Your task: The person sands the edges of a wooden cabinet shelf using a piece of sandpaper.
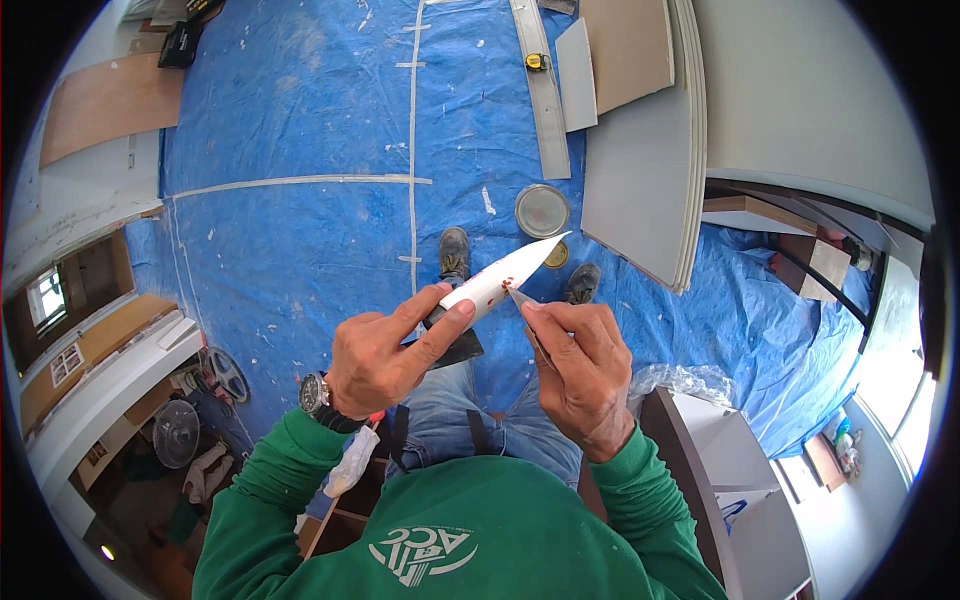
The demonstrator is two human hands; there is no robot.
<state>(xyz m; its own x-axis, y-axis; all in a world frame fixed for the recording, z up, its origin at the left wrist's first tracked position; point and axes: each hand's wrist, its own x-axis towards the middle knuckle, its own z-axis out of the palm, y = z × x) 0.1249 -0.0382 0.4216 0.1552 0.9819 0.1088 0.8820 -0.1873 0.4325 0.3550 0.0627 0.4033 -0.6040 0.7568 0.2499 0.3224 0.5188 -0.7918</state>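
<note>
A white pointed piece, tapering like a cone and marked with red spots (488, 284), lies across the fingers of my left hand (388, 352), its tip pointing away to the right. My left index finger and another fingertip press on its wide end. Beneath that hand a dark flat piece (461, 350) sticks out; what it belongs to is hidden. My right hand (578, 368) pinches a thin grey pointed blade (516, 297), whose tip meets the white piece beside the red spots. The blade's handle is hidden in my fingers.
Blue sheeting (290, 120) with pale tape lines covers the floor. Ahead stand a round tin (542, 211) and a smaller yellowish lid (557, 256) near my shoes. Boards (645, 170) lean at the right, beside a long strip with a tape measure (537, 62). A fan (177, 433) stands at left.
</note>
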